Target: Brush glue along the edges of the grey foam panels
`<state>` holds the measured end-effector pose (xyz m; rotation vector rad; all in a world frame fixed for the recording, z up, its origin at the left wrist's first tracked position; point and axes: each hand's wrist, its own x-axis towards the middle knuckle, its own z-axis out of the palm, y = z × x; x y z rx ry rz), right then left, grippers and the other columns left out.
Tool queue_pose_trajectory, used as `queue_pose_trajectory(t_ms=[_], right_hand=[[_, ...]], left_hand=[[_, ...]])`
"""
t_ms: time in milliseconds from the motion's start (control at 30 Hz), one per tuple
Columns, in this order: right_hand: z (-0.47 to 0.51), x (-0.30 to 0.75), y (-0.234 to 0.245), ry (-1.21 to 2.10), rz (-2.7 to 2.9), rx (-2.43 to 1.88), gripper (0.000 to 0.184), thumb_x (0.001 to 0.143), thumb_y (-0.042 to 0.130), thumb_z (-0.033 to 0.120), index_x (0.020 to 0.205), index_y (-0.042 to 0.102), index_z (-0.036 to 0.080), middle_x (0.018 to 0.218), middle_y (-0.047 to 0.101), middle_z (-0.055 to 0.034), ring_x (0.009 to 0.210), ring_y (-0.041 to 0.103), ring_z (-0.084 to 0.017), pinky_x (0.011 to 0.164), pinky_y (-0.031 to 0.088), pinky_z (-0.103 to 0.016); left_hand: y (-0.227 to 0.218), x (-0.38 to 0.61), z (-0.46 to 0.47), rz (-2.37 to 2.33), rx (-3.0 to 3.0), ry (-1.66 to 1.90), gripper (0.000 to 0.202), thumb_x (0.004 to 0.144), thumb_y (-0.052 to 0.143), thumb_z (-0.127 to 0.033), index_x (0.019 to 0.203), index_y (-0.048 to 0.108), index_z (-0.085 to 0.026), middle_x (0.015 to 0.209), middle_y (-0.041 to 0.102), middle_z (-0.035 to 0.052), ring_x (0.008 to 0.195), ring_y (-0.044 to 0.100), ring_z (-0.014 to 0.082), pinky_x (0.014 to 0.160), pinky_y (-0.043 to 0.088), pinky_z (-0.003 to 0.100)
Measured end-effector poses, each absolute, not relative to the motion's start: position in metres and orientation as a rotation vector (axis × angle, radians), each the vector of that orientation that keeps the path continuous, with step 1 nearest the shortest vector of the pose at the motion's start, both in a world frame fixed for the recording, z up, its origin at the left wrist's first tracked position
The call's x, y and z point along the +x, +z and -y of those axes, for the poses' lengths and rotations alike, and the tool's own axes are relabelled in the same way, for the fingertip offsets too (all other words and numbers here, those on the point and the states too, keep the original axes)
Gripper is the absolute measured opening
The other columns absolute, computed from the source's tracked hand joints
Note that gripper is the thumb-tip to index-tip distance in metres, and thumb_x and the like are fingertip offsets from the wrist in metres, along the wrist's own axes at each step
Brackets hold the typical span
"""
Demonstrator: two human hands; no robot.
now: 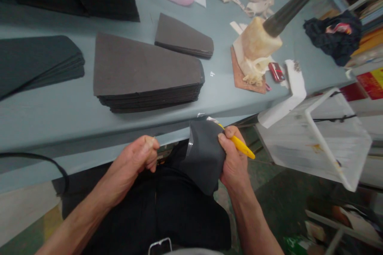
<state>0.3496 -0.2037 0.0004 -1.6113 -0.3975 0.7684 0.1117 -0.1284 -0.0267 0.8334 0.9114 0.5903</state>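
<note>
My right hand (235,155) grips a black flat piece (206,155), thumb on top, in front of the table edge. Tucked in the same hand is a slim yellow-handled tool (243,148); its whitish far end shows only partly past the piece, so its kind is unclear. A shiny spot shows on the piece's left edge. To the left, my left hand (140,151) is closed with thumb and fingers pressed together, apart from the piece. Anything pinched in it is too small to make out.
On the blue-grey table (54,119) lie a large stack of dark tapered pieces (146,63), a smaller stack (184,36) and a dark green stack (38,61). A glue-crusted pot (254,44) with a thick dark handle stands right. Below it is a white plastic crate (311,135).
</note>
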Motion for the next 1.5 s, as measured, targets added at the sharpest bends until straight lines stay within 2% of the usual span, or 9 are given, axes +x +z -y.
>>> queue_pose_trajectory(t_ms=[100, 167, 233, 333, 467, 733, 1033, 1300, 1500], right_hand=[[0.203, 0.339, 0.0, 0.837, 0.393, -1.578, 0.043, 0.075, 0.08, 0.041, 0.09, 0.042, 0.029, 0.071, 0.045, 0.0098, 0.064, 0.04, -0.012, 0.059, 0.032, -0.027], [0.202, 0.337, 0.0, 0.856, 0.395, -1.572, 0.044, 0.076, 0.081, 0.042, 0.09, 0.041, 0.029, 0.071, 0.044, 0.0101, 0.063, 0.041, -0.012, 0.058, 0.032, -0.026], [0.202, 0.336, 0.0, 0.861, 0.412, -1.581, 0.043, 0.079, 0.08, 0.043, 0.091, 0.04, 0.029, 0.071, 0.044, 0.0101, 0.062, 0.042, -0.012, 0.057, 0.032, -0.026], [0.201, 0.337, 0.0, 0.858, 0.44, -1.585, 0.042, 0.081, 0.078, 0.043, 0.092, 0.041, 0.029, 0.072, 0.044, 0.0098, 0.062, 0.042, -0.012, 0.057, 0.032, -0.026], [0.2, 0.338, -0.004, 0.84, 0.493, -1.583, 0.037, 0.084, 0.078, 0.042, 0.091, 0.044, 0.028, 0.075, 0.047, 0.0083, 0.066, 0.043, -0.013, 0.062, 0.037, -0.028], [0.198, 0.334, -0.005, 0.79, 0.645, -1.583, 0.028, 0.086, 0.075, 0.038, 0.085, 0.049, 0.027, 0.076, 0.048, 0.0068, 0.068, 0.046, -0.013, 0.065, 0.038, -0.029], [0.195, 0.334, 0.002, 0.851, 0.806, -1.565, 0.024, 0.087, 0.072, 0.034, 0.08, 0.05, 0.026, 0.074, 0.045, 0.0074, 0.064, 0.039, -0.011, 0.063, 0.039, -0.028], [0.19, 0.333, -0.003, 0.902, 0.819, -1.586, 0.027, 0.086, 0.073, 0.038, 0.079, 0.05, 0.026, 0.075, 0.046, 0.0065, 0.066, 0.041, -0.012, 0.067, 0.041, -0.029], [0.188, 0.333, -0.012, 0.895, 0.789, -1.596, 0.027, 0.084, 0.073, 0.039, 0.079, 0.05, 0.026, 0.076, 0.047, 0.0058, 0.068, 0.042, -0.013, 0.069, 0.042, -0.029]], left_hand=[[-0.026, 0.122, 0.135, -0.847, 0.902, 0.453, 0.054, 0.093, 0.082, -0.071, 0.116, 0.073, -0.023, 0.08, 0.06, -0.0006, 0.074, 0.055, 0.0158, 0.07, 0.05, 0.025], [-0.019, 0.126, 0.135, -0.821, 0.945, 0.392, 0.057, 0.089, 0.086, -0.069, 0.119, 0.073, -0.023, 0.085, 0.062, 0.0002, 0.077, 0.056, 0.0162, 0.07, 0.047, 0.025], [-0.011, 0.129, 0.132, -0.796, 1.024, 0.33, 0.056, 0.086, 0.086, -0.069, 0.112, 0.074, -0.021, 0.081, 0.057, -0.0011, 0.072, 0.05, 0.0151, 0.066, 0.042, 0.026], [-0.002, 0.134, 0.13, -0.792, 1.158, 0.254, 0.046, 0.092, 0.078, -0.066, 0.097, 0.073, -0.021, 0.073, 0.049, -0.0031, 0.066, 0.04, 0.0138, 0.061, 0.033, 0.027], [0.0, 0.138, 0.131, -0.796, 1.147, 0.264, 0.047, 0.093, 0.075, -0.066, 0.083, 0.067, -0.021, 0.074, 0.052, -0.001, 0.067, 0.041, 0.0145, 0.06, 0.031, 0.028], [-0.001, 0.138, 0.125, -0.827, 1.09, 0.351, 0.045, 0.088, 0.085, -0.064, 0.093, 0.075, -0.02, 0.075, 0.062, 0.0013, 0.065, 0.047, 0.0152, 0.058, 0.037, 0.025], [-0.012, 0.14, 0.118, -0.842, 0.988, 0.369, 0.046, 0.083, 0.089, -0.062, 0.088, 0.07, -0.02, 0.068, 0.055, -0.0038, 0.059, 0.044, 0.0114, 0.055, 0.04, 0.022], [-0.014, 0.142, 0.114, -0.818, 0.897, 0.383, 0.047, 0.079, 0.093, -0.057, 0.08, 0.062, -0.021, 0.065, 0.052, -0.0055, 0.056, 0.04, 0.0102, 0.051, 0.037, 0.021], [-0.013, 0.145, 0.113, -0.858, 0.911, 0.397, 0.048, 0.078, 0.092, -0.06, 0.082, 0.063, -0.021, 0.063, 0.052, -0.0057, 0.056, 0.041, 0.0109, 0.051, 0.035, 0.022]])
